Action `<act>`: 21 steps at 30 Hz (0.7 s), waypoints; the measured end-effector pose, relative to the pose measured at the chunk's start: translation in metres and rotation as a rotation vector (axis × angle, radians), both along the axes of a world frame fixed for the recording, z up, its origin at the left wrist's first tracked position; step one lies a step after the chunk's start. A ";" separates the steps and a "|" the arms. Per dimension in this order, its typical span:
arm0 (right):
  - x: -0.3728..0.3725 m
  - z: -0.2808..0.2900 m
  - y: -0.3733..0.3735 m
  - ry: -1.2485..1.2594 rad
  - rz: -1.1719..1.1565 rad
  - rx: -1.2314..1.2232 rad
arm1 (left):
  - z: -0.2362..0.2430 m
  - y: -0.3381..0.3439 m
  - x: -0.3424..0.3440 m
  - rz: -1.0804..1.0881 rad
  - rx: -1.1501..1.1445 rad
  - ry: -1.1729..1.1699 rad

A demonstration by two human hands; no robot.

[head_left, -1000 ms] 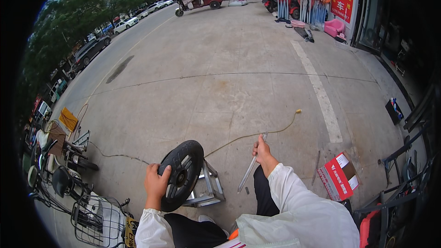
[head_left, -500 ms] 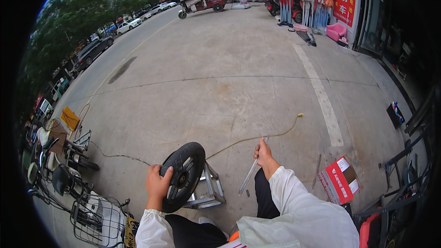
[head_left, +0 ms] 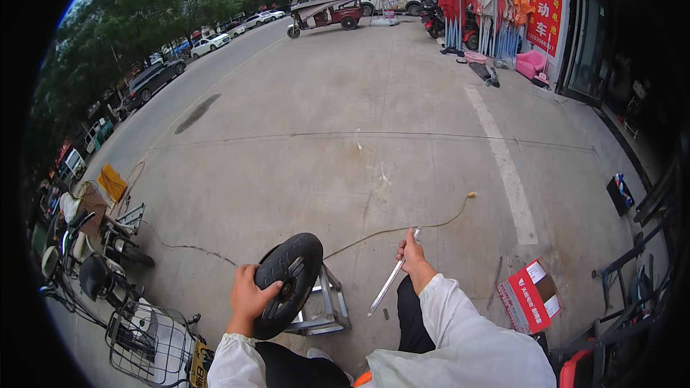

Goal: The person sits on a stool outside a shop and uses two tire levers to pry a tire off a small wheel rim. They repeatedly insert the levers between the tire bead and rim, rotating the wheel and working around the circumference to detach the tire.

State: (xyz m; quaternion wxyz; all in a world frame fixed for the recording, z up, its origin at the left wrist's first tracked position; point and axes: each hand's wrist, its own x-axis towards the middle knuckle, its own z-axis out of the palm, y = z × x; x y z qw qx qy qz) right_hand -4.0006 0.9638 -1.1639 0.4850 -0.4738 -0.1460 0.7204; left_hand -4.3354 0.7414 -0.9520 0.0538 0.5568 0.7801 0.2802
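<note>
My left hand (head_left: 251, 297) is closed on the near left rim of a small scooter wheel (head_left: 305, 257), its thumb over the black tyre. The wheel stands tilted on edge against a silver metal stand (head_left: 332, 307), with its spokes and hub partly showing. Held in my right hand (head_left: 412, 253) is a long silver tyre lever (head_left: 387, 290), its lower end slanting toward my knee. The lever is apart from the wheel.
A yellowish cable (head_left: 402, 228) crosses the concrete beyond the wheel. To the right lie a red carton (head_left: 529, 297) and a thin metal rod (head_left: 495, 282). Parked scooters (head_left: 100, 280) and a wire basket (head_left: 147, 352) stand left. White bits (head_left: 384, 177) appear farther ahead.
White bits have appeared ahead over the concrete. The view has tipped up slightly; the wheel has shifted a little under my left hand. My right hand keeps the lever.
</note>
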 end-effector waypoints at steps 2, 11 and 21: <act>-0.001 -0.002 0.009 -0.008 -0.048 0.031 | 0.003 0.000 0.002 -0.083 -0.011 -0.012; 0.008 0.026 -0.012 0.114 0.028 -0.003 | 0.001 -0.011 0.019 -0.044 -0.091 -0.050; -0.013 0.216 -0.027 0.429 -0.053 0.472 | -0.005 -0.050 0.004 -0.176 0.055 -0.073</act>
